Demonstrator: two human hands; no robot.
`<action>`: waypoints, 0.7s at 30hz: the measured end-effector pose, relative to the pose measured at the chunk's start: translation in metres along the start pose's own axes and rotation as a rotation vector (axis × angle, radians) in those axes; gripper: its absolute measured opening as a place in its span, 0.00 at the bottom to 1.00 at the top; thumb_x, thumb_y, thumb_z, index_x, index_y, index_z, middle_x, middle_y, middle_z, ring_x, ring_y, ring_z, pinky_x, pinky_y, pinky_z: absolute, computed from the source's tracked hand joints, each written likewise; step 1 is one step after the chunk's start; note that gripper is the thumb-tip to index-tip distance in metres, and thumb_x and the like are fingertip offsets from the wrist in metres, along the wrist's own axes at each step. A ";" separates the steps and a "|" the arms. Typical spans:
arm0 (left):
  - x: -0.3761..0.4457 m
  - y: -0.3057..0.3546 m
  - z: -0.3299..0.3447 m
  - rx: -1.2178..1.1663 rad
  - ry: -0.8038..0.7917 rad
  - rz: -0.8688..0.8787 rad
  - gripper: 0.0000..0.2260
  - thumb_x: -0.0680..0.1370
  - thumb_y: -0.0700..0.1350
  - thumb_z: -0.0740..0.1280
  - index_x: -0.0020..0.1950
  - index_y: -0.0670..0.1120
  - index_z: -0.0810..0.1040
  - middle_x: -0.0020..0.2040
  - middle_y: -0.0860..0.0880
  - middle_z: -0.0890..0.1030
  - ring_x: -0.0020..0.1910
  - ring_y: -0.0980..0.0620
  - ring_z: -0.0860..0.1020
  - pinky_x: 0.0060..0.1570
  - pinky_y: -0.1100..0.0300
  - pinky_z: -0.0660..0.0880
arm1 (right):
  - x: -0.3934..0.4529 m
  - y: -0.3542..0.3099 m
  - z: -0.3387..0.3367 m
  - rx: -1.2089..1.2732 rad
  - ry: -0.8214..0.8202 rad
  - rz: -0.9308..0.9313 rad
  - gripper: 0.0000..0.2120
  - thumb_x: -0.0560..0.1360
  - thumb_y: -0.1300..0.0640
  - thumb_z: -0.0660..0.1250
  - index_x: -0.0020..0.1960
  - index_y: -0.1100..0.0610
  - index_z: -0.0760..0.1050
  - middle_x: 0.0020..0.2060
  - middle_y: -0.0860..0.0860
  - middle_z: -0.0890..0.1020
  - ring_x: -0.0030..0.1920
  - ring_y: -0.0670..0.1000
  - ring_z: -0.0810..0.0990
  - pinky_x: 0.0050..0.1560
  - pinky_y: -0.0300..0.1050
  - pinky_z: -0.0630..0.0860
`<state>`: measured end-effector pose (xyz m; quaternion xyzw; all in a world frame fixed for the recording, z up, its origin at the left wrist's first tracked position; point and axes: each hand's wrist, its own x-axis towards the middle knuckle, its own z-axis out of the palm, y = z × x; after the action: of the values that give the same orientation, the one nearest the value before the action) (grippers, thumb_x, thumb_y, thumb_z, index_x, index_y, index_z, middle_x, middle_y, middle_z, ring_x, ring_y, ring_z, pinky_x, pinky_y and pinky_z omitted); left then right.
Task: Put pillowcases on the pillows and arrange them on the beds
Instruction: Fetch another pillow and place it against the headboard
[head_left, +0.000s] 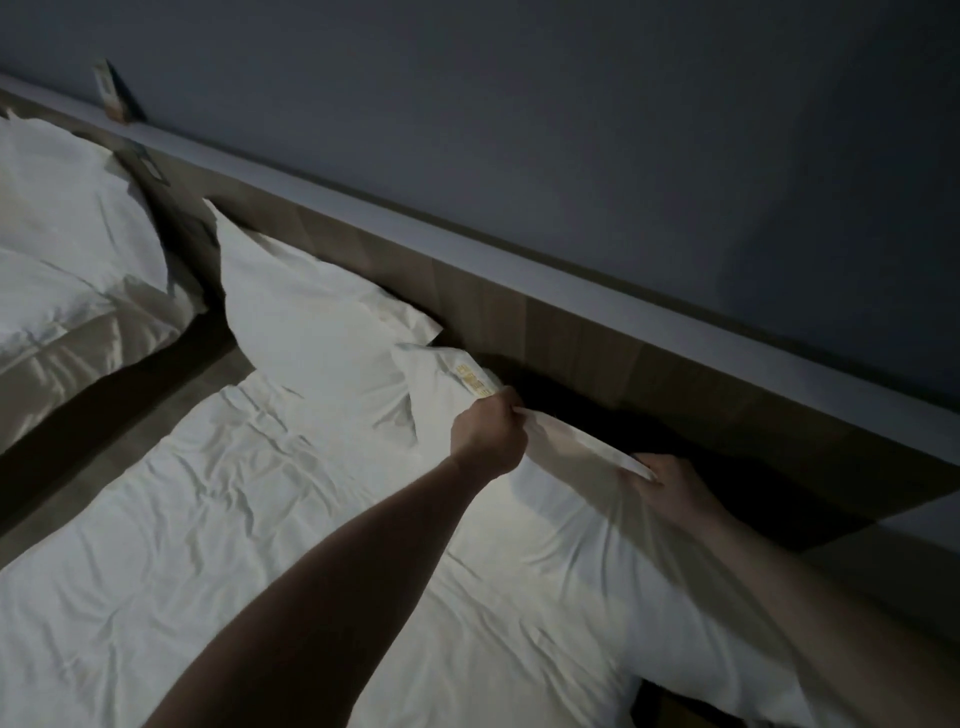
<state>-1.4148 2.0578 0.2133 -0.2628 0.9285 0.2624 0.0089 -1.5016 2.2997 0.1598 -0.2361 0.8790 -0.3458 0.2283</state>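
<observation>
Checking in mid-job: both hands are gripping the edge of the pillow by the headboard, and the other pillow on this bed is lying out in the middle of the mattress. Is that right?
Not quite. The head view shows the other pillow propped against the headboard, not lying mid-mattress. The rest holds: the left hand and right hand both grip the edge of the pillow by the headboard.

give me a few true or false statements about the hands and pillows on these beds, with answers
1. Both hands grip the same pillowcase edge. True: the left hand and right hand pinch the pillowcase near the headboard.
2. A finished pillow leans against the headboard to the left. True: the pillow stands there.
3. The pillowcase is dark blue. False: it is white, with a yellow label.
4. There is only one bed. False: a second bed lies at left.
5. The right hand rests flat on the duvet. False: it grips cloth.
</observation>
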 end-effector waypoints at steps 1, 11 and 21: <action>0.011 0.004 0.008 0.010 -0.008 0.009 0.10 0.79 0.44 0.60 0.57 0.50 0.78 0.55 0.45 0.84 0.53 0.39 0.82 0.50 0.50 0.78 | 0.008 0.007 -0.005 -0.026 0.011 -0.003 0.20 0.75 0.34 0.66 0.36 0.49 0.75 0.30 0.42 0.79 0.34 0.37 0.79 0.37 0.46 0.71; 0.089 0.049 0.039 0.127 0.126 0.095 0.10 0.81 0.46 0.59 0.58 0.47 0.77 0.52 0.42 0.85 0.52 0.37 0.83 0.44 0.52 0.72 | 0.058 0.050 -0.040 -0.172 0.263 -0.049 0.13 0.80 0.49 0.66 0.55 0.57 0.82 0.46 0.57 0.87 0.51 0.60 0.85 0.43 0.46 0.74; 0.100 0.050 0.060 0.187 0.105 0.168 0.12 0.82 0.52 0.63 0.64 0.53 0.78 0.51 0.44 0.86 0.52 0.39 0.83 0.44 0.52 0.73 | 0.014 0.093 -0.033 -0.117 0.590 0.084 0.17 0.77 0.43 0.62 0.53 0.52 0.84 0.45 0.49 0.86 0.46 0.53 0.82 0.46 0.46 0.73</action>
<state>-1.5331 2.0752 0.1706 -0.1954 0.9668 0.1607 -0.0371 -1.5553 2.3682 0.1115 -0.1018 0.9347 -0.3386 -0.0366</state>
